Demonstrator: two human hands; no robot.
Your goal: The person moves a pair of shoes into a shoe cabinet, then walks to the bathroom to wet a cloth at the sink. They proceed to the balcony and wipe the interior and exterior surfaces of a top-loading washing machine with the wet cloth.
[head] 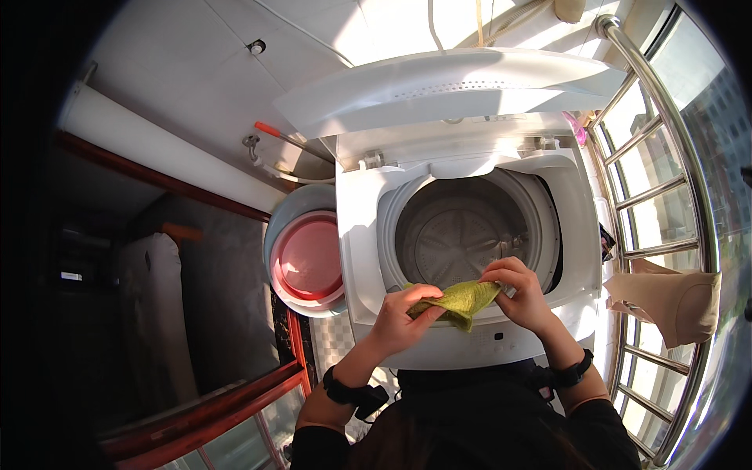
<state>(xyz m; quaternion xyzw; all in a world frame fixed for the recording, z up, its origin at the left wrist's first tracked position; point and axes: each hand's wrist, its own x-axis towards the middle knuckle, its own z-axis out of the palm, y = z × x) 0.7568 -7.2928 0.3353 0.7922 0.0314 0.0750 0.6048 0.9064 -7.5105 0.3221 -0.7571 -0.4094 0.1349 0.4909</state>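
A green cloth (467,299) is stretched between my two hands over the front rim of a white top-loading washing machine (358,235). My left hand (405,317) pinches the cloth's left end, and my right hand (520,294) holds its right end between thumb and fingers. The machine's lid (458,85) is raised at the back. Behind the cloth lies the metal drum (458,235), with its ribbed bottom showing and nothing visible inside. Small controls sit on the front panel (487,343), just below the cloth.
Left of the machine, a pink basin (308,258) is nested in a blue-grey basin (276,220). An orange-handled tool (267,129) leans by the wall tap (252,144). At right, a beige cloth item (675,302) hangs on a metal window railing (705,217). A red-brown door frame (223,411) stands lower left.
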